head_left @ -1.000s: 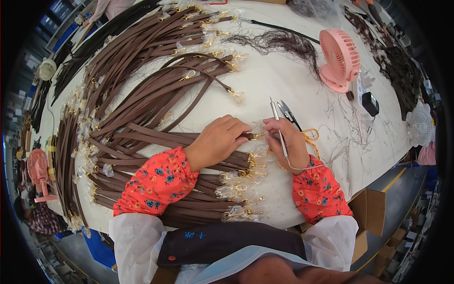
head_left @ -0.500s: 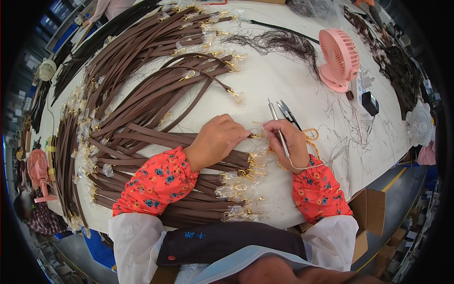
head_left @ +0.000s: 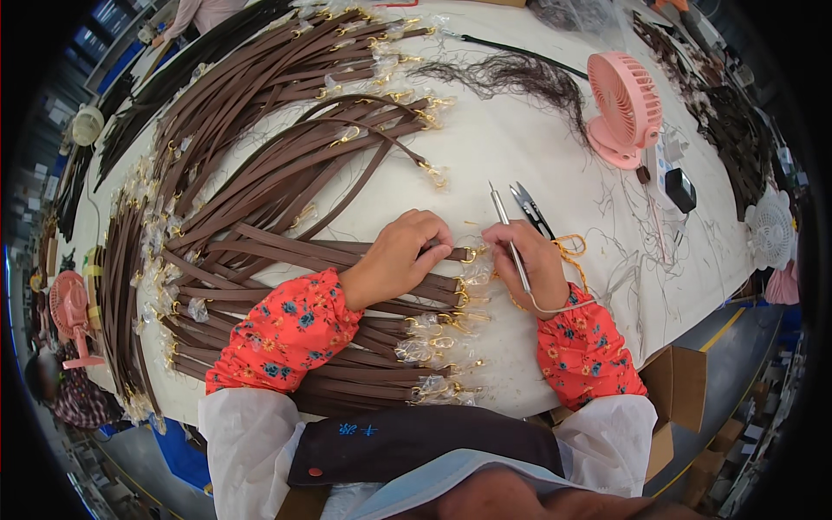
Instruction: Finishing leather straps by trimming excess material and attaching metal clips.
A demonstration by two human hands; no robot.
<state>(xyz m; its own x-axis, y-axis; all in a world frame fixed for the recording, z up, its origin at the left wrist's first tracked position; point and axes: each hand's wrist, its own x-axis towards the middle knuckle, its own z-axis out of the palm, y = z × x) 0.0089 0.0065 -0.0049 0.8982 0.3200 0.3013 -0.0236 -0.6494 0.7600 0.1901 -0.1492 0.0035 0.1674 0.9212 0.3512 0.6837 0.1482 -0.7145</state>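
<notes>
Fingers of the left hand (head_left: 397,264) are bent over a brown strap (head_left: 457,254), though whether it is pinched cannot be told; its gold clasp (head_left: 471,255) is exposed just past their tips, toward the right hand (head_left: 536,258). By the right fingers a corded, pen-like tool (head_left: 500,208) is gripped, its point aimed away beyond them. For good control, the strap should probably be steadied close to the clasp, the point kept clear of the left fingertips, and the snips (head_left: 533,212) beyond the right fingers left unbrushed.
</notes>
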